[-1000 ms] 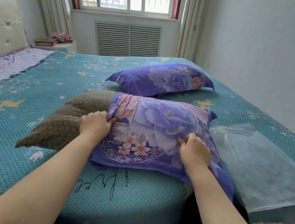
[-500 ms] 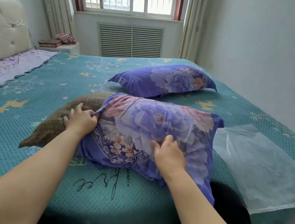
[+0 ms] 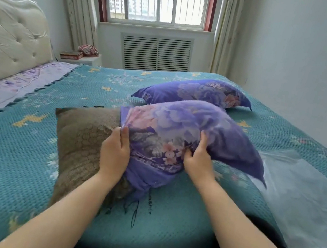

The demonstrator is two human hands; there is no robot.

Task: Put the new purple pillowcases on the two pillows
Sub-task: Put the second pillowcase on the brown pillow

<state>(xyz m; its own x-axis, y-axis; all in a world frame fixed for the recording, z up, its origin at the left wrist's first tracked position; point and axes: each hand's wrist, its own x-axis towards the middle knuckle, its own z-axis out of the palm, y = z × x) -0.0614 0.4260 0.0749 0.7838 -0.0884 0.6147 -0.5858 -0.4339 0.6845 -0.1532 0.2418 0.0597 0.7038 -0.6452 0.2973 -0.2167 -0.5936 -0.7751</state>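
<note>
A brown patterned pillow (image 3: 81, 142) lies on the bed in front of me, its right half inside a purple floral pillowcase (image 3: 190, 126). That covered end is lifted off the bed and blurred. My left hand (image 3: 114, 154) grips the pillowcase's open edge where it meets the bare brown part. My right hand (image 3: 198, 157) pinches the pillowcase fabric on the near side, further right. Behind them rests a second pillow (image 3: 198, 94), fully covered in the same purple floral fabric.
A clear plastic bag (image 3: 305, 201) lies flat on the teal bedspread (image 3: 11, 163) at my right. The tufted white headboard (image 3: 9, 41) is at the left. A bedside shelf with a book (image 3: 71, 54) stands under the window. The bed's near edge is just below my arms.
The pillow has turned and its covered right end has risen off the bed. Both hands have shifted along the pillowcase, the left one further onto its open edge.
</note>
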